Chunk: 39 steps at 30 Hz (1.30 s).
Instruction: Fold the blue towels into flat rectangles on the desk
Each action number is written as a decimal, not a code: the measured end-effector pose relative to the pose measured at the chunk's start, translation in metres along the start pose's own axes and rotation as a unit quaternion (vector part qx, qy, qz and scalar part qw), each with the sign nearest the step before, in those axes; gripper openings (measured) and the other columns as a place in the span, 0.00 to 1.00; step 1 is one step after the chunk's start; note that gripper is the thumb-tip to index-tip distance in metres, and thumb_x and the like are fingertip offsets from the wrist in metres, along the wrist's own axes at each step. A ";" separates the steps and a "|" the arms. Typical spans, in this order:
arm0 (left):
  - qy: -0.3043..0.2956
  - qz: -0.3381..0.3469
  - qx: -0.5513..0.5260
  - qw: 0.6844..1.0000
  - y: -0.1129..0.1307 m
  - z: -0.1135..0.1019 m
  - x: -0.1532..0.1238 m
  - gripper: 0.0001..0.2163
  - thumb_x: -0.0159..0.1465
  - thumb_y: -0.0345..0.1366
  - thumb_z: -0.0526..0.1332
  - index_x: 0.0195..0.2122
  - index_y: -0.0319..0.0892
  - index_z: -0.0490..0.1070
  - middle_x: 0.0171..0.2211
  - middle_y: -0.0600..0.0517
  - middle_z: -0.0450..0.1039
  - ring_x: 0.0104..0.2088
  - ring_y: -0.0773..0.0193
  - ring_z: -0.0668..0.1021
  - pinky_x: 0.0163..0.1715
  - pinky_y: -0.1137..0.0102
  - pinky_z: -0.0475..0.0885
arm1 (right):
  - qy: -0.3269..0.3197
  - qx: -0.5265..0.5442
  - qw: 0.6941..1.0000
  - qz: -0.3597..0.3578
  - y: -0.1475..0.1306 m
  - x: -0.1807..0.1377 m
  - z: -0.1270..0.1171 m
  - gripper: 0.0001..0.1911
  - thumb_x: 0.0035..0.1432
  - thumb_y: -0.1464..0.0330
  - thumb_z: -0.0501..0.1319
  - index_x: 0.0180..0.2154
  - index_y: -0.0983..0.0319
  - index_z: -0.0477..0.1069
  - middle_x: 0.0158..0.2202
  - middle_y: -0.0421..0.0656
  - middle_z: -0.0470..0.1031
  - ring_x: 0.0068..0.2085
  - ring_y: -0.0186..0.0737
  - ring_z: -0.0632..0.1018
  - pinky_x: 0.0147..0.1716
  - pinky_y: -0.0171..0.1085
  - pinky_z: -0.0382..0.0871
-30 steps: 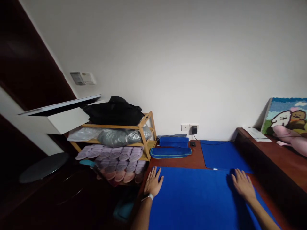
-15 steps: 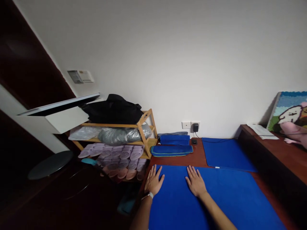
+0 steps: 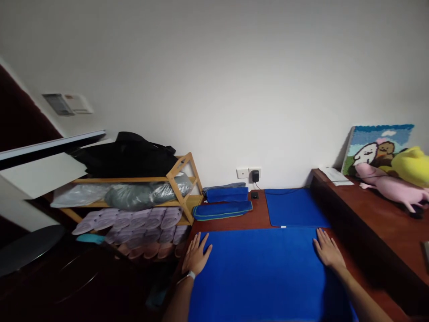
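A large blue cloth (image 3: pixel 258 268) lies spread flat on the reddish-brown wooden surface. My left hand (image 3: pixel 197 256) rests palm down at the cloth's far left corner, fingers spread; a pale band circles that wrist. At the far right corner my right hand (image 3: pixel 329 250) presses flat, its fingers stretched out. Just beyond the cloth's far edge lies a smaller blue cloth (image 3: pixel 291 208) with a little white tag. To the left of that are a folded blue cloth with green edging (image 3: pixel 223 210) and another folded blue cloth (image 3: pixel 228 194).
A wooden rack (image 3: pixel 187 192) on the left carries a black bag (image 3: pixel 130 156), plastic-wrapped bundles and several lilac slippers (image 3: pixel 139 219). A plugged-in black adapter (image 3: pixel 255 176) sits on the wall. On the raised ledge at right are a pink plush toy (image 3: pixel 392 183), a yellow one and a picture.
My right hand has slid rightward across the cloth to its far right corner. My left hand stays at the left corner. The view has turned to the right.
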<state>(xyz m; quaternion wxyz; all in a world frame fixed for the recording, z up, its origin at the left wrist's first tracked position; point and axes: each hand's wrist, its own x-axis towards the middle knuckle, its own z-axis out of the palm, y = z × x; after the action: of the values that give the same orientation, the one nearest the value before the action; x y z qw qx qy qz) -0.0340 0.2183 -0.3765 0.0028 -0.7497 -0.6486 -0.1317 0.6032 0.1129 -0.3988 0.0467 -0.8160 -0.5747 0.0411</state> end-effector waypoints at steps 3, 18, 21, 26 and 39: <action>0.003 0.002 0.007 1.000 -0.001 0.001 0.002 0.28 0.73 0.51 0.51 0.71 0.48 0.60 0.75 0.44 0.53 0.74 0.50 0.58 0.70 0.52 0.55 | 0.000 0.004 1.000 0.003 -0.008 -0.002 -0.004 0.40 0.69 0.54 0.34 0.74 0.69 0.46 0.76 0.49 0.48 0.76 0.46 0.49 0.73 0.51 0.43; -0.009 -0.008 0.010 1.000 0.015 -0.016 -0.005 0.28 0.73 0.49 0.52 0.72 0.47 0.60 0.75 0.43 0.53 0.74 0.50 0.57 0.71 0.53 0.54 | 0.040 0.011 0.999 -0.004 -0.081 -0.014 -0.026 0.40 0.69 0.57 0.33 0.72 0.76 0.50 0.76 0.54 0.48 0.75 0.51 0.49 0.73 0.52 0.42; -0.007 -0.006 0.012 1.000 0.015 -0.015 -0.006 0.28 0.73 0.49 0.52 0.72 0.47 0.60 0.75 0.43 0.54 0.74 0.50 0.57 0.71 0.53 0.54 | 0.049 0.051 0.993 -0.093 -0.175 -0.034 -0.028 0.40 0.71 0.54 0.34 0.73 0.72 0.48 0.76 0.50 0.46 0.76 0.49 0.47 0.74 0.51 0.39; -0.002 -0.006 0.003 1.000 0.011 -0.011 -0.006 0.28 0.73 0.49 0.52 0.72 0.48 0.60 0.75 0.44 0.53 0.74 0.49 0.58 0.70 0.51 0.55 | -0.029 0.121 0.964 -0.237 -0.326 -0.067 -0.025 0.40 0.72 0.47 0.35 0.75 0.62 0.44 0.76 0.44 0.44 0.76 0.45 0.46 0.74 0.49 0.39; 0.008 -0.001 -0.007 1.000 0.009 -0.008 -0.005 0.27 0.73 0.50 0.52 0.72 0.51 0.60 0.75 0.48 0.55 0.74 0.51 0.57 0.71 0.52 0.55 | -0.005 0.040 0.996 -0.082 -0.128 -0.030 0.000 0.40 0.70 0.50 0.38 0.74 0.65 0.49 0.75 0.48 0.51 0.75 0.49 0.50 0.73 0.54 0.43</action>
<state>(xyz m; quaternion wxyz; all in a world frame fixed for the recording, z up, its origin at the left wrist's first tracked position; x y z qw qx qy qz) -0.0272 0.2103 -0.3687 0.0029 -0.7482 -0.6481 -0.1422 0.4739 0.1276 -0.3823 0.0794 -0.7631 -0.6382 0.0645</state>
